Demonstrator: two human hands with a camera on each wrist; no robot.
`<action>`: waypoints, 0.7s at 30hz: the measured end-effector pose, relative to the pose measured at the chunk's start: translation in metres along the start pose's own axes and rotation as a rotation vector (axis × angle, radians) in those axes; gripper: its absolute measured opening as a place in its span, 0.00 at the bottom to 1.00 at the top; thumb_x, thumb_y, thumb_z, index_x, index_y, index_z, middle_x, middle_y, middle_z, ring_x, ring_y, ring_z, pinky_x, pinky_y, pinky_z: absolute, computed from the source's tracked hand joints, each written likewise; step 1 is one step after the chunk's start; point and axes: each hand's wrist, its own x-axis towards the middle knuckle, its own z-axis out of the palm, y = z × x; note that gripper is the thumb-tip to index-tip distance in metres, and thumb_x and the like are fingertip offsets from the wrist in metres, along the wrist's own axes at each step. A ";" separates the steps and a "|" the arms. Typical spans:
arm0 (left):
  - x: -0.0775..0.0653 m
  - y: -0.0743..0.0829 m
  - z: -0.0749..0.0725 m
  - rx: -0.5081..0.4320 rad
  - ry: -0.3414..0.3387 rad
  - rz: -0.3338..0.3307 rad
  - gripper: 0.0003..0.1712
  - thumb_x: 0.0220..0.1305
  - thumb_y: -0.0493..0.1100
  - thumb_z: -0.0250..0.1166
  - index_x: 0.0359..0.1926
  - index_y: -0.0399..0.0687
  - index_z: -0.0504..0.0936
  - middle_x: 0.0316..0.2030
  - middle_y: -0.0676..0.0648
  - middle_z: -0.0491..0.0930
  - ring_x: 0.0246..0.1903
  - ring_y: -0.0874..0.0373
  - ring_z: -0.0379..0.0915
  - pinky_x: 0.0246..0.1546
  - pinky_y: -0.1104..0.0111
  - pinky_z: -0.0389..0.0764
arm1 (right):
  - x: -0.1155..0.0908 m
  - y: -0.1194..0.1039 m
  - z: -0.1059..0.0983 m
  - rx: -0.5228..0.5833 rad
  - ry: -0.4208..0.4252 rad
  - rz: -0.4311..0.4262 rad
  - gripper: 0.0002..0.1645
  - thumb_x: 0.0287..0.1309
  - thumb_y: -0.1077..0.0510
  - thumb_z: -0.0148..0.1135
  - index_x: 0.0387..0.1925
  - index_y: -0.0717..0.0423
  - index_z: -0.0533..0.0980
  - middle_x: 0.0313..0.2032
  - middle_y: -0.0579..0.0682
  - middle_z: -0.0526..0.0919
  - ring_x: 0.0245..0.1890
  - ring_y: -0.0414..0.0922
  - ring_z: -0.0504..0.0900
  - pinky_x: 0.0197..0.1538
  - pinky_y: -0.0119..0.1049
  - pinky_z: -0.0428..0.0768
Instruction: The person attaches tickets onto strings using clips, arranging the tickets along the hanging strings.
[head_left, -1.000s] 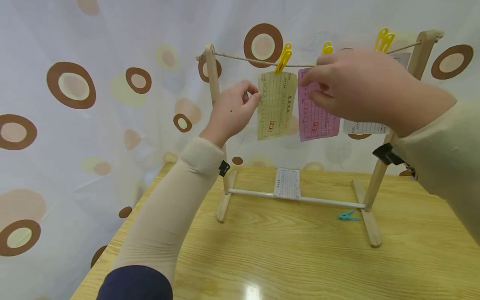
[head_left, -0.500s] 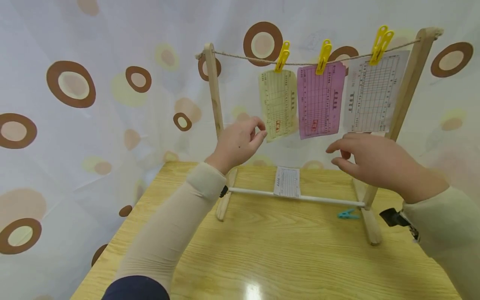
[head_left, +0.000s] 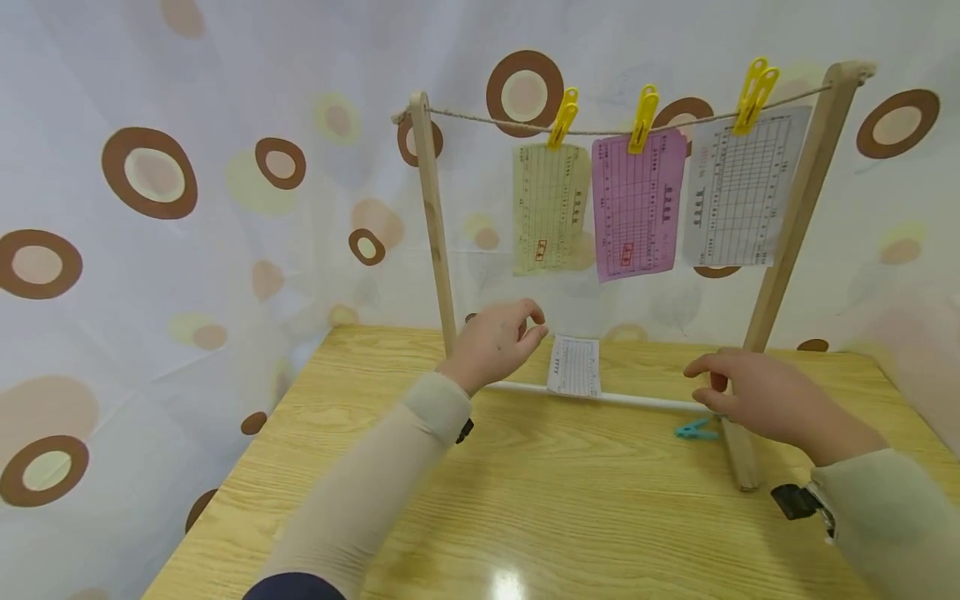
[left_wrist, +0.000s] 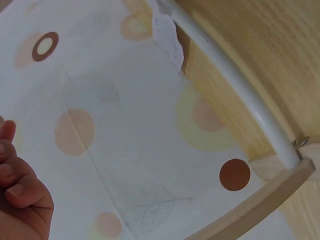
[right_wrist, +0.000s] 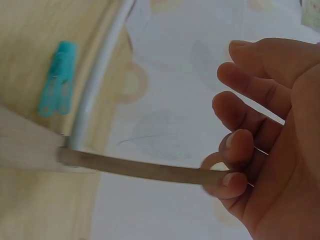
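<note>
In the head view my left hand (head_left: 497,343) hovers left of a small white printed slip (head_left: 574,366), fingers loosely bent around nothing. The slip lies against the rack's white lower bar (head_left: 652,402). My right hand (head_left: 772,402) hangs in the air above a teal clothespin (head_left: 696,429), its fingers loosely bent and holding nothing. The clothespin lies on the table near the rack's right foot. Above, yellow clips (head_left: 642,119) hold a yellow slip (head_left: 551,208), a pink slip (head_left: 639,204) and a white slip (head_left: 746,192) on a rope.
The rope (head_left: 487,119) is strung between a left wooden post (head_left: 433,217) and a right wooden post (head_left: 798,208). Under the rack is a wood-grain table (head_left: 540,500). A curtain (head_left: 225,275) with round brown patterns hangs behind and to the left.
Both hands have come down from the hanging slips, the right one from in front of the pink slip to above the teal clothespin. The hanging slips stay clipped on the rope.
</note>
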 end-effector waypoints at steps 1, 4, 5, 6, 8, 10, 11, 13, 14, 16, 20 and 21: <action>-0.001 -0.001 0.005 -0.011 -0.017 -0.018 0.13 0.77 0.54 0.56 0.51 0.55 0.79 0.21 0.53 0.71 0.16 0.62 0.63 0.15 0.69 0.65 | -0.002 0.004 0.004 0.005 -0.004 0.001 0.20 0.68 0.50 0.64 0.55 0.56 0.80 0.34 0.44 0.76 0.25 0.39 0.70 0.31 0.39 0.72; -0.004 -0.002 0.018 -0.041 -0.074 -0.069 0.14 0.77 0.55 0.55 0.52 0.56 0.79 0.23 0.54 0.73 0.17 0.62 0.65 0.15 0.69 0.66 | -0.006 0.014 0.015 0.018 -0.022 0.007 0.19 0.67 0.52 0.65 0.54 0.57 0.80 0.31 0.43 0.75 0.27 0.40 0.69 0.31 0.39 0.71; -0.005 -0.002 0.022 -0.045 -0.094 -0.079 0.14 0.76 0.55 0.56 0.53 0.56 0.79 0.24 0.54 0.74 0.18 0.62 0.65 0.16 0.69 0.67 | -0.007 0.018 0.018 0.024 -0.025 0.013 0.19 0.67 0.52 0.65 0.55 0.58 0.80 0.31 0.43 0.74 0.27 0.40 0.69 0.31 0.39 0.70; -0.005 -0.002 0.026 -0.049 -0.113 -0.086 0.14 0.76 0.55 0.56 0.53 0.56 0.80 0.25 0.54 0.74 0.20 0.62 0.66 0.17 0.70 0.67 | -0.009 0.021 0.021 0.030 -0.030 0.027 0.20 0.66 0.53 0.65 0.55 0.58 0.80 0.31 0.42 0.74 0.27 0.40 0.69 0.30 0.38 0.70; -0.006 -0.002 0.034 -0.036 -0.149 -0.084 0.15 0.75 0.54 0.58 0.54 0.54 0.80 0.27 0.55 0.75 0.23 0.63 0.68 0.20 0.70 0.69 | -0.013 0.027 0.027 0.047 -0.039 0.045 0.21 0.66 0.53 0.66 0.56 0.59 0.80 0.31 0.43 0.73 0.26 0.40 0.67 0.29 0.38 0.68; -0.007 -0.002 0.042 -0.026 -0.185 -0.083 0.16 0.74 0.53 0.61 0.55 0.53 0.81 0.28 0.56 0.75 0.26 0.63 0.69 0.24 0.71 0.70 | -0.016 0.032 0.032 0.056 -0.044 0.059 0.21 0.66 0.53 0.66 0.56 0.59 0.80 0.30 0.43 0.73 0.25 0.40 0.66 0.28 0.37 0.67; -0.007 -0.001 0.046 -0.021 -0.204 -0.091 0.16 0.73 0.53 0.62 0.56 0.53 0.81 0.29 0.56 0.76 0.27 0.63 0.70 0.25 0.71 0.71 | -0.018 0.034 0.035 0.065 -0.048 0.066 0.21 0.66 0.53 0.66 0.56 0.59 0.80 0.30 0.43 0.73 0.24 0.40 0.66 0.28 0.37 0.66; -0.008 0.000 0.053 0.005 -0.234 -0.094 0.18 0.72 0.53 0.63 0.58 0.54 0.82 0.32 0.57 0.78 0.30 0.62 0.72 0.28 0.70 0.73 | -0.020 0.038 0.039 0.076 -0.060 0.073 0.20 0.67 0.54 0.65 0.56 0.59 0.80 0.30 0.43 0.73 0.23 0.40 0.65 0.26 0.37 0.66; -0.008 0.000 0.056 0.018 -0.246 -0.095 0.18 0.72 0.52 0.64 0.59 0.55 0.81 0.35 0.56 0.81 0.33 0.62 0.74 0.31 0.69 0.75 | -0.021 0.039 0.041 0.080 -0.066 0.077 0.20 0.67 0.54 0.64 0.56 0.59 0.80 0.29 0.43 0.72 0.23 0.40 0.65 0.26 0.36 0.66; -0.007 0.001 0.063 0.046 -0.267 -0.098 0.20 0.72 0.53 0.64 0.61 0.56 0.80 0.46 0.56 0.84 0.42 0.62 0.78 0.39 0.66 0.79 | -0.022 0.041 0.044 0.098 -0.083 0.087 0.20 0.68 0.55 0.63 0.57 0.60 0.79 0.27 0.43 0.71 0.22 0.40 0.65 0.25 0.36 0.65; -0.005 0.001 0.073 0.123 -0.302 -0.100 0.24 0.72 0.52 0.64 0.66 0.58 0.77 0.64 0.55 0.76 0.59 0.58 0.76 0.52 0.61 0.79 | -0.022 0.043 0.050 0.129 -0.110 0.101 0.21 0.68 0.56 0.62 0.59 0.61 0.77 0.24 0.45 0.68 0.21 0.41 0.63 0.24 0.36 0.62; -0.004 0.001 0.075 0.141 -0.313 -0.104 0.24 0.72 0.52 0.64 0.67 0.58 0.76 0.65 0.55 0.75 0.60 0.58 0.75 0.53 0.61 0.79 | -0.022 0.043 0.051 0.137 -0.117 0.100 0.22 0.68 0.56 0.63 0.60 0.61 0.77 0.24 0.45 0.68 0.21 0.41 0.63 0.24 0.36 0.62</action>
